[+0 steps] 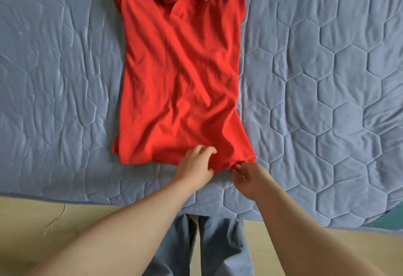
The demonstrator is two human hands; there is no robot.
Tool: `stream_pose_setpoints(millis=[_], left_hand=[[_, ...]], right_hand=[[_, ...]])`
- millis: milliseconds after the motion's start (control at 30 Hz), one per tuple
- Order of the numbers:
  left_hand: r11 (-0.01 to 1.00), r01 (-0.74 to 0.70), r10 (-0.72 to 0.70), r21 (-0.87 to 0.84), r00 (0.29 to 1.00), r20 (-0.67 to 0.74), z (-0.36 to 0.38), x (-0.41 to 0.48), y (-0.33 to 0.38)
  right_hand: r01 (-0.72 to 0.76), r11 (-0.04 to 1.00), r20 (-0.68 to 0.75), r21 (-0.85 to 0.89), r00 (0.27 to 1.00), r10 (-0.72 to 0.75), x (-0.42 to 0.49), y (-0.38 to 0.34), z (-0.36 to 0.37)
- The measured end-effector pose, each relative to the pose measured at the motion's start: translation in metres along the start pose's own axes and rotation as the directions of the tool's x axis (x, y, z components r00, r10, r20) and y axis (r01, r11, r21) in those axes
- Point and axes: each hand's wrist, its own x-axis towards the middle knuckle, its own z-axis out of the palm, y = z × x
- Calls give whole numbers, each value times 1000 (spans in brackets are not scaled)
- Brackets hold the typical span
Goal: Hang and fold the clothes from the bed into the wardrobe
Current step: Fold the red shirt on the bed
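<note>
A red polo shirt lies lengthwise on the bed, collar at the far end, its sides folded in so it forms a long narrow strip. My left hand grips the hem near the middle, fingers curled into the fabric. My right hand pinches the hem's right corner, just beside the left hand. Both hands are at the near end of the shirt. No wardrobe is in view.
A blue-grey quilted bedspread with hexagon stitching covers the bed on both sides of the shirt. Its near edge runs above a pale yellow floor. My legs in blue trousers stand against the bed edge.
</note>
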Motion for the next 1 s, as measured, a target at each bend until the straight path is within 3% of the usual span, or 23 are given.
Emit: stream_pose_setpoints(millis=[67, 167, 267, 333, 400, 533, 700, 767, 833, 933, 1000], left_hand=[[963, -79, 84, 258, 996, -8, 8, 5, 4], [909, -36, 90, 415, 990, -110, 18, 13, 7], [981, -3, 51, 195, 969, -242, 14, 17, 10], [999, -4, -11, -54, 964, -266, 7, 14, 13], [988, -37, -8, -152, 959, -282, -1, 7, 12], [982, -151, 119, -113, 962, -246, -12, -2, 4], [991, -136, 134, 9, 966, -220, -18, -2, 4], [972, -99, 143, 215, 969, -202, -17, -4, 13], [930, -53, 144, 363, 963, -227, -17, -6, 22], [912, -54, 181, 407, 943, -281, -17, -3, 31], [922, -81, 191, 379, 945, -264, -18, -1, 34]], right_hand=[[207, 941, -55, -269, 972, -229, 7, 4, 2], [457, 579, 94, -675, 832, -547, 8, 12, -3], [530, 287, 265, -798, 736, -623, 6, 20, -6], [444, 47, 301, -895, 678, -671, 2, 26, -6], [370, -88, 306, -925, 589, -747, -3, 30, 1], [404, -27, 232, -914, 469, -852, -9, 16, 17], [395, -184, 356, -900, 422, -834, -12, 5, 9], [408, -187, 376, -894, 455, -807, -13, 7, -1], [480, -65, 339, -875, 511, -790, -17, 10, -11], [541, 158, 271, -826, 628, -729, -21, 13, -20], [562, 132, 343, -817, 656, -672, -24, 11, -23]])
